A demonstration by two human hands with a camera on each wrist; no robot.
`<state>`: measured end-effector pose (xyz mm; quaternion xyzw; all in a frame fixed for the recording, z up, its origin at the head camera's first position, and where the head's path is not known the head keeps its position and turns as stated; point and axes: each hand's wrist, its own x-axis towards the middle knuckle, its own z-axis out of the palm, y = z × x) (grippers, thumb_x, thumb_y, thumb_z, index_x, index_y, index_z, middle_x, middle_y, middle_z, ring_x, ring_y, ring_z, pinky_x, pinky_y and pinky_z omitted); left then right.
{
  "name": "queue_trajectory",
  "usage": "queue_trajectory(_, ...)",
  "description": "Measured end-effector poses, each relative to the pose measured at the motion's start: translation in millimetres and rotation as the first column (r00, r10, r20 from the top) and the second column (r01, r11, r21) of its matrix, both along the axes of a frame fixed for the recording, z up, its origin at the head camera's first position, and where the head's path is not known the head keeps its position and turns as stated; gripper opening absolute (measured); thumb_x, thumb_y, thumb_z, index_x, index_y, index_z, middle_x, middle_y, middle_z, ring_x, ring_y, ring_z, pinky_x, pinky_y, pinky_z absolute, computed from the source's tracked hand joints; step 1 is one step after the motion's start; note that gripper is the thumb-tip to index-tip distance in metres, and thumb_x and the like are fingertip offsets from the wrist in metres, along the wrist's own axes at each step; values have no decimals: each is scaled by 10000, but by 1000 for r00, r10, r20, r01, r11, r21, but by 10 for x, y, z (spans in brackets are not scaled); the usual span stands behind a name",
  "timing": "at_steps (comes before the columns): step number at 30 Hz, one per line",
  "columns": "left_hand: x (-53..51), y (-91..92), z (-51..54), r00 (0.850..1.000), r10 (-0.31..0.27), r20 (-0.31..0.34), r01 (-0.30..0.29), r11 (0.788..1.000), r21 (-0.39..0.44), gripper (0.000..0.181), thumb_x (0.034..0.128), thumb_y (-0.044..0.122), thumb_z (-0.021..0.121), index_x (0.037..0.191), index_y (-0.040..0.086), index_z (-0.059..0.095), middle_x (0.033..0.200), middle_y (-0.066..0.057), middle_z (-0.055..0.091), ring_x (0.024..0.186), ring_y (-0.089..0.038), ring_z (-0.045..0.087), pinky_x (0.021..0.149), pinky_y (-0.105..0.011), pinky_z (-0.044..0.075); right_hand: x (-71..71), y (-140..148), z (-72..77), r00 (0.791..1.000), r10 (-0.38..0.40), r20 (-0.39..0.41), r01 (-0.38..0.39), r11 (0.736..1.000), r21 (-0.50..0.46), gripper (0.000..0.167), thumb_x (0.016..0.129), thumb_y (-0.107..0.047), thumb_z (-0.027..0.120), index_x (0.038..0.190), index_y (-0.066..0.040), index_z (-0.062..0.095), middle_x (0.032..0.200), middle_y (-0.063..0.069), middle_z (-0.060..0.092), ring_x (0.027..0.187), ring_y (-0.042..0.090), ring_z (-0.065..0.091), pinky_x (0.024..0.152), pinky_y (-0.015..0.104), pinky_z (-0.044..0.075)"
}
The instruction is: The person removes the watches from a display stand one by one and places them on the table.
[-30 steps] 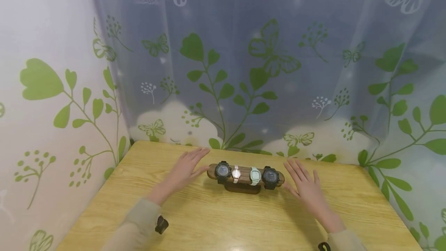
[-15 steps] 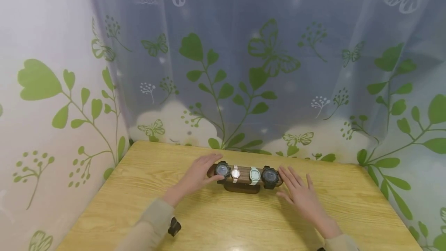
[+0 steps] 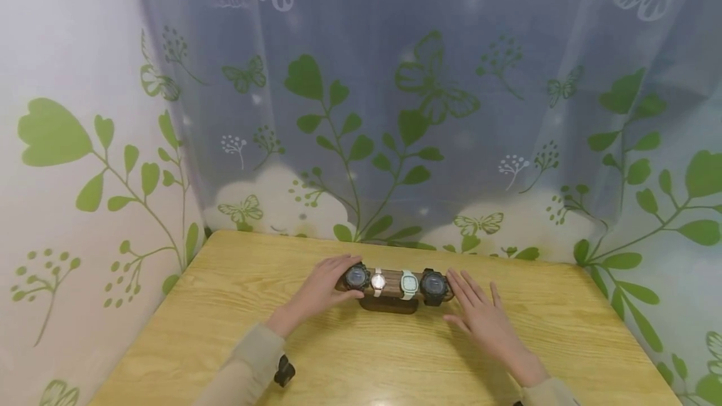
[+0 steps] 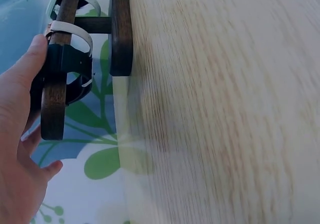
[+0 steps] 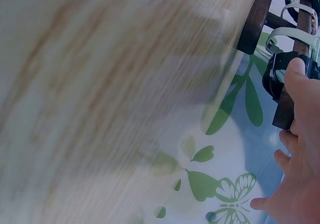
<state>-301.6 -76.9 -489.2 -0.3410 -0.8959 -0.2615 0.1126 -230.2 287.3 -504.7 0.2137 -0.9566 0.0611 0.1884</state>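
A dark wooden stand [image 3: 389, 304] on the table carries a watch bar. From left to right it bears a black watch [image 3: 356, 276], a small pale-strapped watch [image 3: 378, 281], a mint watch [image 3: 408, 284] and a larger black watch [image 3: 434, 286]. My left hand [image 3: 316, 290] spans the left black watch, fingertips at its upper edge and thumb at its lower edge; in the left wrist view the index finger is hidden. Beside the bar's right end my right hand [image 3: 487, 321] has straight fingers near the right black watch, with the thumb lower and apart.
The stand is on a light wooden table [image 3: 361, 356], toward its back edge. Behind and at both sides hangs a curtain [image 3: 361, 5] with green leaves and butterflies. A dark device [image 3: 284, 371] is at my left wrist.
Both hands have moved inward to the ends of the watch bar. The left fingers and thumb have come to either side of the left black watch. The stand has kept its place.
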Motion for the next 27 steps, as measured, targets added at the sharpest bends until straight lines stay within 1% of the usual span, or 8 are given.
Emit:
queue_trajectory(4,-6,-11,-24,1000,-2,-7,2,1000,-6,776,870,463,759,1505,114,479,1497,-139,527,1408,-344,451,1187,-574,305,4,-4,5,1000,0,-10,0,1000,6,845,914,-400,730,1582,-67,334,1646,99,304,1472,369,337,1147,742,173)
queue_trajectory(10,-15,-38,-51,999,-7,-42,7,1000,-4,733,873,429,769,1482,120,503,1481,-109,548,1399,-340,461,1169,-606,315,9,-5,9,1000,5,-15,-5,1000,2,839,918,-394,725,1580,-61,333,1646,102,303,1474,367,336,1150,737,171)
queue_trajectory(13,-16,-68,-57,999,6,-44,-7,1000,-8,727,869,432,769,1475,126,510,1473,-105,557,1396,-339,463,1173,-603,309,16,-9,10,1000,8,-18,-8,1000,2,836,918,-396,724,1579,-61,336,1646,101,303,1475,361,337,1149,737,177)
queue_trajectory(17,-11,-127,-48,999,26,-29,-27,1000,-17,737,870,454,759,1485,138,505,1478,-110,552,1400,-338,460,1184,-589,299,17,-14,11,1000,8,-9,-8,1000,5,841,923,-398,718,1587,-66,322,1647,105,300,1475,358,341,1151,734,179)
queue_trajectory(22,-5,-212,-32,999,38,-33,-38,999,-9,726,879,456,752,1479,125,513,1470,-126,557,1392,-363,464,1188,-596,286,10,-14,4,1000,12,-14,-12,1000,0,843,919,-384,726,1586,-61,323,1646,108,302,1470,361,346,1149,735,182)
queue_trajectory(27,-10,-312,-32,997,58,-41,-59,998,-15,728,882,446,755,1483,116,509,1471,-118,558,1390,-372,467,1194,-598,276,8,-9,2,1000,14,-19,-14,1000,-6,874,916,-374,733,1609,-97,277,1636,123,321,1468,363,350,1145,738,188)
